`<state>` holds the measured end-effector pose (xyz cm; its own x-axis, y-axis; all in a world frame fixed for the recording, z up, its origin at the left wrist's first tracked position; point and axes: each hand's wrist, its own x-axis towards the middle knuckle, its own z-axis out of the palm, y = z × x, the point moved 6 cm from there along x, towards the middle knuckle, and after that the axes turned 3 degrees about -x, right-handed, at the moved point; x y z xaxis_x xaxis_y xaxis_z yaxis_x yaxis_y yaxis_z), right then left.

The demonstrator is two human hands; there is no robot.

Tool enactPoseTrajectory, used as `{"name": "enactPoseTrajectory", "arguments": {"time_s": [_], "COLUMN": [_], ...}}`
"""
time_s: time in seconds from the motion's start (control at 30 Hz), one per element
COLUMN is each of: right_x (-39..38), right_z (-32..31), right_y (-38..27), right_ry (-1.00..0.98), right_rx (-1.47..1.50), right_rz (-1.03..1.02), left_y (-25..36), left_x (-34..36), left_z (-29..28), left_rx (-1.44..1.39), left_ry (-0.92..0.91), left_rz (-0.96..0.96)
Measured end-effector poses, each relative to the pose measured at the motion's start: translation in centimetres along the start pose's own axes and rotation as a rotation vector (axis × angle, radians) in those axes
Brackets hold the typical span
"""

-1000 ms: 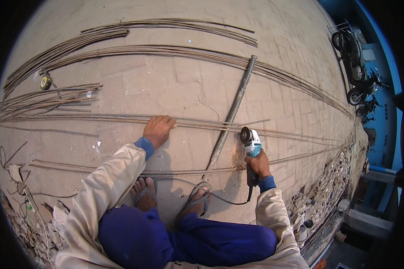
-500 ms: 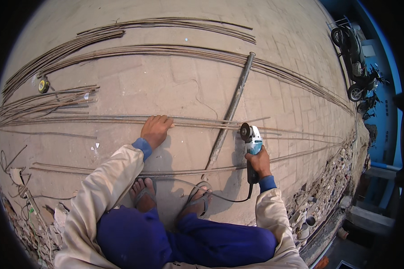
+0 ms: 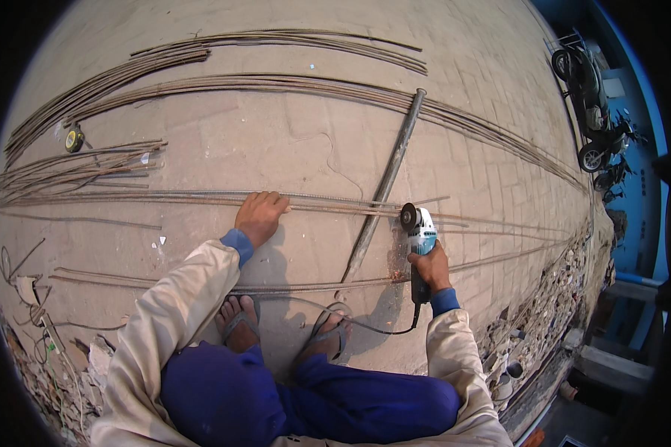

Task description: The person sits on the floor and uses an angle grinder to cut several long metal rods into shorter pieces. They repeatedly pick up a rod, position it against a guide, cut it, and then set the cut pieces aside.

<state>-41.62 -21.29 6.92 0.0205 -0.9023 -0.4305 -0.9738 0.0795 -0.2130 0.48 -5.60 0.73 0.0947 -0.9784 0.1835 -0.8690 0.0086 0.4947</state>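
Observation:
My left hand (image 3: 259,217) is closed on thin ribbed rebar (image 3: 194,199) that runs left to right in front of me. In my right hand (image 3: 434,270) is an angle grinder (image 3: 423,237), teal and white with a black handle, gripped round its body. Its dark disc (image 3: 409,217) is at the bars, just right of a metal pipe (image 3: 386,182) that lies crosswise beneath them. Small orange sparks (image 3: 398,273) show beside the grinder, on the side toward me. A black cord (image 3: 373,328) leads from the handle past my sandalled feet.
More rebar bundles (image 3: 276,82) lie farther off and at the left. Other bars (image 3: 313,286) cross just ahead of my feet. A yellow tape measure (image 3: 74,138) rests at the far left. Rubble (image 3: 522,339) lines the right side; motorbikes (image 3: 589,97) stand beyond.
Orange sparks now show below the disc, where none were visible before. Both hands and the grinder keep nearly the same place.

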Motion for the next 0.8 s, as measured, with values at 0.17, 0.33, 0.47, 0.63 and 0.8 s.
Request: {"name": "enactPoseTrajectory", "arguments": {"time_s": [0.17,0.33,0.47,0.63,0.8], "right_x": [0.09,-0.06,-0.12,0.11,0.46], "right_z": [0.09,0.09,-0.01,-0.18,-0.17], "right_y": [-0.11,-0.11,-0.25,-0.4,-0.43], "right_ry": [-0.031,-0.048,-0.044,-0.032,-0.04], "right_rx": [0.048,0.032,0.041,0.025,0.053], "right_rz": [0.025,0.027,0.017,0.027,0.036], "left_y": [-0.08,-0.07,0.16,-0.06,-0.02], "left_x": [-0.04,-0.09,-0.18,-0.04,-0.04], "left_z": [0.06,0.11,-0.12,0.13,0.15], "left_rx": [-0.017,0.019,0.023,0.015,0.011], "left_ry": [-0.005,0.028,0.067,0.004,0.013], "left_rz": [-0.002,0.016,0.035,0.006,0.012]}}
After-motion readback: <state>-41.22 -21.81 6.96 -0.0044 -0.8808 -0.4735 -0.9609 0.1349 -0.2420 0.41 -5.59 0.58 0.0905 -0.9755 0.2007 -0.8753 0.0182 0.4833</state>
